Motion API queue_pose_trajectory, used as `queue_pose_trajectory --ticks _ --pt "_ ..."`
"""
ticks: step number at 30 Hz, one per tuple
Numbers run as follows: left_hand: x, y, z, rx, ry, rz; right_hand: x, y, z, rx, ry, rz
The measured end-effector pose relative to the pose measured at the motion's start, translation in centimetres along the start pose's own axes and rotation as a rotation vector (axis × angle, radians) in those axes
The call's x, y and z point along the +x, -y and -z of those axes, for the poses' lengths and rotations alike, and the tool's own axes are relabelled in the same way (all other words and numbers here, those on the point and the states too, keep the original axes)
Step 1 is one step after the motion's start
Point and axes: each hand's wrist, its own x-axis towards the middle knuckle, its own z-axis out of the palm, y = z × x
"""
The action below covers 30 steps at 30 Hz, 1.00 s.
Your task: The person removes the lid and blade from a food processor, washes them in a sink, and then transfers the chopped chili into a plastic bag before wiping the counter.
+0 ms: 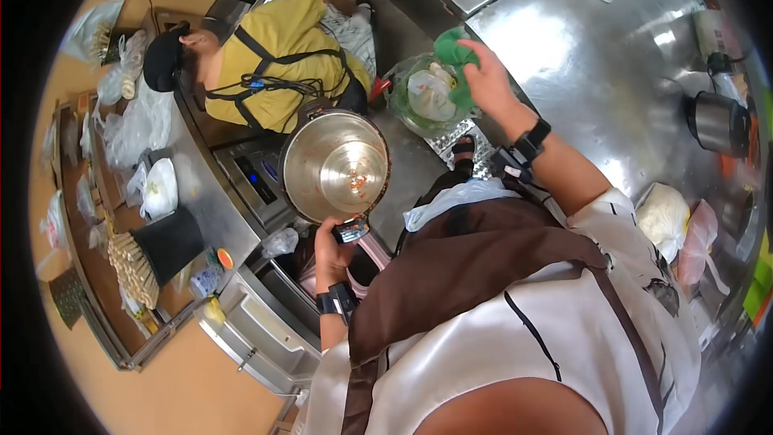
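A large metal pot (322, 163) hangs tilted at my left, its inside facing me with reddish food bits at the bottom. My left hand (332, 248) is closed round the pot's dark side handle. In my right hand (488, 79) is a green cloth (457, 52), pinched between thumb and fingers and drooping below them. Just under the cloth stands a bin lined with a clear plastic bag (419, 97), with crumpled waste inside. The cloth is apart from the pot.
A co-worker (278, 64) in a yellow shirt bends near the far counter. A steel worktop (555, 56) runs along the right, with a dark metal container (719, 122) and filled plastic bags (662, 217). At left are a sink (262, 318) and a bundle of sticks (133, 270) in a black holder.
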Motion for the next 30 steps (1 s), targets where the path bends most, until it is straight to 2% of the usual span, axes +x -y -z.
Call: queue_pose_trajectory --ticks 2,5,8,10,13,15,16,17,18,19,21,23,24,25,26,28,30 --pt "-0.3 0.3 0.0 0.011 -0.011 -0.013 1.2 2.2 2.5 0.439 0.084 -0.322" --pt "0.8 -0.1 0.5 0.045 0.07 0.014 1.8 5.4 8.6 0.716 -0.029 -0.287" --pt "0.4 -1.3 -1.8 0.078 0.1 -0.043 1.1 5.1 17.0 0.558 -0.311 -0.231" --pt "0.7 -2.2 -3.4 0.119 0.132 -0.075 -1.3 3.7 22.9 0.445 -0.498 -0.304" --pt "2.7 -3.7 -4.8 0.176 0.197 -0.109 -7.8 -1.9 29.5 -0.116 -0.615 -0.408" --pt "0.6 -5.3 -8.6 0.32 0.224 -0.144 -12.9 -6.5 29.9 -0.601 -0.637 -0.447" --pt "-0.2 -5.6 -10.2 0.289 0.248 -0.17 -15.2 -9.0 28.8 -0.617 -0.668 -0.492" --pt "-1.0 -5.8 -11.9 0.257 0.273 -0.195 -16.7 -10.0 26.9 -0.731 -0.719 -0.474" --pt "1.0 -6.4 -12.3 0.289 0.353 -0.163 -16.7 -10.7 24.1 -0.996 -0.875 -0.33" --pt "2.3 -6.5 -13.3 0.213 0.41 -0.119 -15.4 -8.6 22.4 -1.008 -0.896 -0.443" --pt "11.4 -6.6 -12.5 0.301 0.66 -0.084 -9.7 -8.1 22.1 -1.055 -0.981 -0.368" --pt "4.5 -7.2 -17.8 0.374 0.569 -0.078 -2.6 -11.9 21.7 -0.734 -0.91 -0.466" --pt "0.8 -6.8 -19.3 0.407 0.509 -0.067 0.2 -10.3 20.5 -0.671 -1.098 -0.049" --pt "-0.7 -6.6 -20.0 0.406 0.525 -0.06 3.0 -9.2 19.6 -0.67 -0.664 -0.322" --pt "-1.9 -6.4 -20.7 0.4 0.54 -0.058 4.2 -9.1 17.3 -0.614 -0.602 -0.022" --pt "-1.7 -5.9 -21.5 0.364 0.582 -0.046 4.6 -6.2 13.4 -0.511 -0.247 0.181" --pt "-2.2 -5.4 -22.5 0.346 0.558 -0.021 3.8 -4.0 10.6 -0.465 0.083 0.217"
